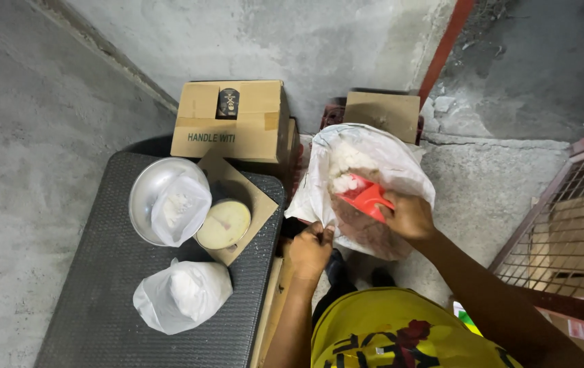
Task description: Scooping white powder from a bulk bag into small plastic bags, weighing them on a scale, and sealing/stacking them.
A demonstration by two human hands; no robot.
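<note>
My right hand (409, 215) grips a red plastic scoop (365, 195) loaded with white powder inside the mouth of a large white sack (374, 153). My left hand (310, 249) pinches the sack's near rim and holds it apart. On the dark platform (94, 293) to the left, a metal bowl (147, 185) holds a clear plastic bag (181, 208) with a little white powder. Beside the bowl is a round scale dial (224, 223). A filled, closed plastic bag of white powder (183, 294) lies nearer to me.
A cardboard box (234, 119) stands behind the platform against the concrete wall, and another box (382, 112) sits behind the sack. A metal mesh cage with cartons (571, 232) is at the right. A red post (445, 44) rises at the back.
</note>
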